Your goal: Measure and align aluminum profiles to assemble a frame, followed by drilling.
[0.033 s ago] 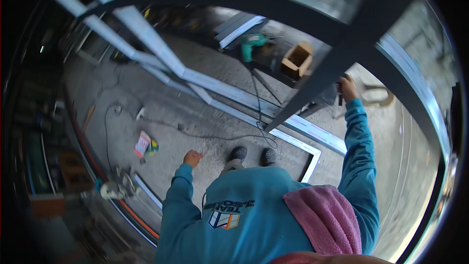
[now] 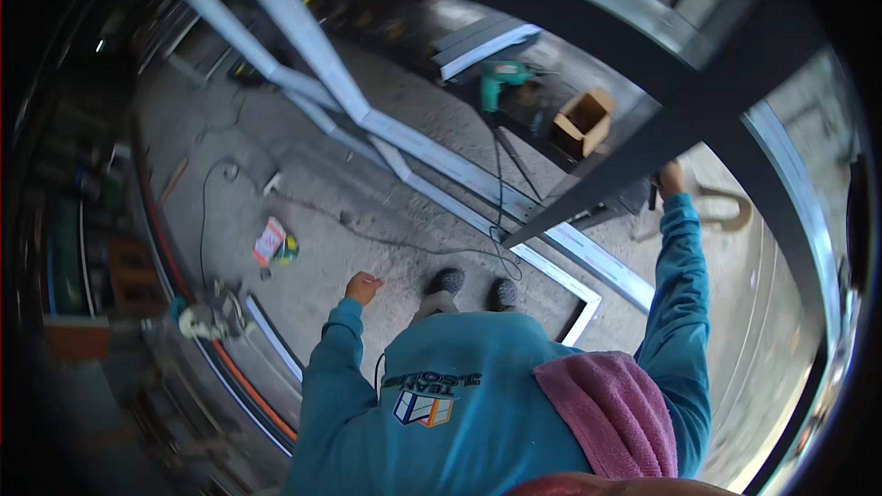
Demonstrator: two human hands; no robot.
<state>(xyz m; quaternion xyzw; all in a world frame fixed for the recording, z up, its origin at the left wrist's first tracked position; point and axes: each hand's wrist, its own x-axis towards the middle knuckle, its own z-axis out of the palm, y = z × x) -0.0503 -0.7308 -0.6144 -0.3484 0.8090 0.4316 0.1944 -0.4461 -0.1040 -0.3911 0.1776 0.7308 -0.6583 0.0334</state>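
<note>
My left hand point(image 2: 365, 287) hangs low above the concrete floor, left of my shoes. Its fingers are curled together; anything between them is too small to make out. My right arm reaches forward and right, the right hand point(image 2: 673, 180) closed beside a dark upright bar point(image 2: 602, 170) of a large metal frame. A small dark piece shows at its fingers, but its kind is hidden. Light protective film covers several frame bars point(image 2: 441, 170). Beyond the bar, a green power drill point(image 2: 501, 81) lies beside an open cardboard box point(image 2: 585, 121).
A dark cord point(image 2: 386, 257) trails over the floor near my shoes point(image 2: 447, 282). A red and white packet point(image 2: 269, 241) lies to the left, above a power tool point(image 2: 209, 317) and long orange-red bars point(image 2: 241, 381). A pale curved piece point(image 2: 735, 211) lies at right.
The view has tilted slightly, so the far frame, drill and box sit further right. My right hand shows a little lower and further right, still beside the bar. The left hand has barely moved.
</note>
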